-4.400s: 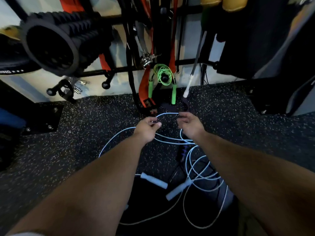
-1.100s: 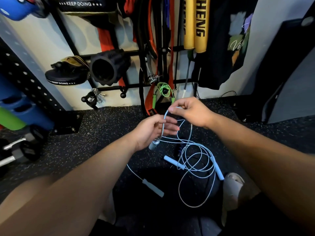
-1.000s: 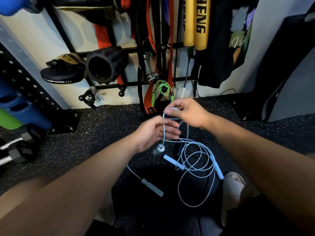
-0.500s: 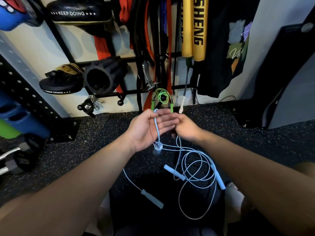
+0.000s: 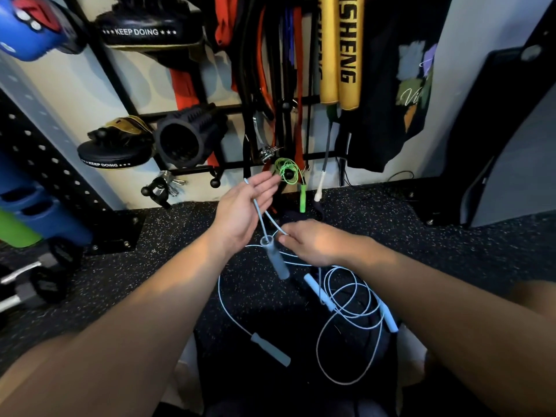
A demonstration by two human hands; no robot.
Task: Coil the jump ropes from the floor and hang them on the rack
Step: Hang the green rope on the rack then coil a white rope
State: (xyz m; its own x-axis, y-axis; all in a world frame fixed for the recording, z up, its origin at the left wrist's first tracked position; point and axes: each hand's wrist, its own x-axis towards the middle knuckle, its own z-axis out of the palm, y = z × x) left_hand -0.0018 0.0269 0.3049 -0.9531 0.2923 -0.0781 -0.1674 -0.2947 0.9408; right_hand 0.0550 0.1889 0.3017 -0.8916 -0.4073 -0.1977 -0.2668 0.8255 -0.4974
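Head: jump rope (image 5: 276,261) across left hand (image 5: 240,218)

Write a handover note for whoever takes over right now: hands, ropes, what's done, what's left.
Left hand: open, light blue rope draped over its fingers, one handle dangling.
Right hand: pinches the same rope lower down.
Done: green rope hangs coiled on the rack.
Left: coil the blue loops lying on the floor, hang them.

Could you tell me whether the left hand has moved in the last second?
Yes: the left hand rose, up to the hanging green rope.
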